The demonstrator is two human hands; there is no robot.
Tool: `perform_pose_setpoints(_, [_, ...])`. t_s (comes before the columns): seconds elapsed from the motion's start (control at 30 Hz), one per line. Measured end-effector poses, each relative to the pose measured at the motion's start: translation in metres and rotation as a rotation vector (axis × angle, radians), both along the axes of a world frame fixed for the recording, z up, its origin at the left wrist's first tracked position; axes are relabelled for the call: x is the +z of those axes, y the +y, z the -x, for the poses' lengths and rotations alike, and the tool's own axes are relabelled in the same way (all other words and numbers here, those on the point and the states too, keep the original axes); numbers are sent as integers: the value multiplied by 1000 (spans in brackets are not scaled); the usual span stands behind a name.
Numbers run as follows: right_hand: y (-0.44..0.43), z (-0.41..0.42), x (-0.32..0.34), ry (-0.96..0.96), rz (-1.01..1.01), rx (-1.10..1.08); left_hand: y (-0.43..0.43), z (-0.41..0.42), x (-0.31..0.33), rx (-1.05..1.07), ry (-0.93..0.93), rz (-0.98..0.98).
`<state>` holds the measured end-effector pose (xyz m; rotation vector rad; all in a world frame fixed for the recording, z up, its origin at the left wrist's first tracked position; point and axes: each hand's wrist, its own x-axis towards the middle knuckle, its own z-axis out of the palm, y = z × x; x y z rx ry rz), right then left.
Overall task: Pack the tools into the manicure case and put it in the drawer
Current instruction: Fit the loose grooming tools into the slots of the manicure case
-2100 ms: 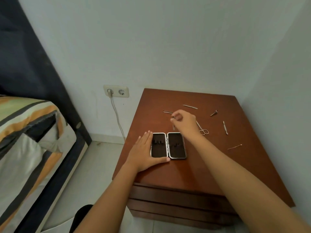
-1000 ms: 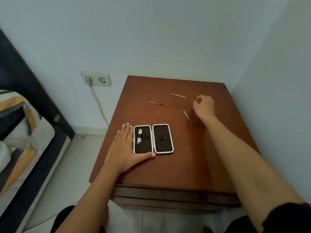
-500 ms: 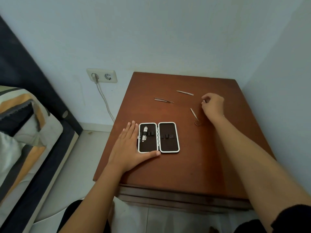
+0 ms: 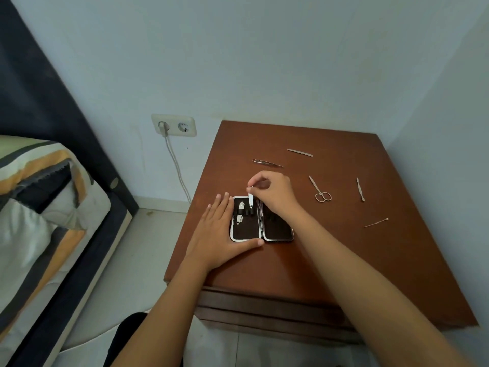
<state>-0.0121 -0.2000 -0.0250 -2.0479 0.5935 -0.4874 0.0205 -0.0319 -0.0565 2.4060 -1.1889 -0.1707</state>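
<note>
The manicure case (image 4: 277,231) lies open on the wooden nightstand (image 4: 330,260), dark inside with a white rim. A nail clipper (image 4: 240,211) sits in its left half. My left hand (image 4: 219,234) lies flat against the case's left side, thumb along the near edge. My right hand (image 4: 272,193) is over the case's top, pinching a small metal tool (image 4: 250,201) that points down into the left half. Scissors (image 4: 318,190), tweezers (image 4: 267,162), a nail file (image 4: 299,152), a cuticle pusher (image 4: 360,189) and an ear pick (image 4: 375,223) lie loose on the top.
Drawer fronts (image 4: 264,311) show below the nightstand's near edge, shut. A wall stands close on the right and behind. A socket with a plugged cable (image 4: 173,125) is on the wall to the left. A bed with a striped cover (image 4: 34,207) is at the far left.
My right hand came back from the nightstand's right side to the case, holding a small metal tool. The small tool that lay near the scissors is gone from there. My left hand stayed put.
</note>
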Motion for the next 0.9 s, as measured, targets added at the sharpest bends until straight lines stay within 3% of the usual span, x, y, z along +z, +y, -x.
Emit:
perform_pose_setpoints(0.27, [-2,15,1,191,198,205,0,-1,-2,1,-3,-3])
perform_pose_setpoints(0.4, [-5,33,2,177,337,238,0,-1,-3,2,13,-3])
perform_pose_setpoints(0.5, [-24,53,6,80,320,10,0,-2,-5,0,14,-9])
perform_pose_setpoints(0.63, [-64,82,-2,129,276,-321,2,-3,-6,-29,-3,2])
perform_pose_setpoints(0.9, [-86,91,-13,247,193,-409,5,-4,-5,-66,-17,15])
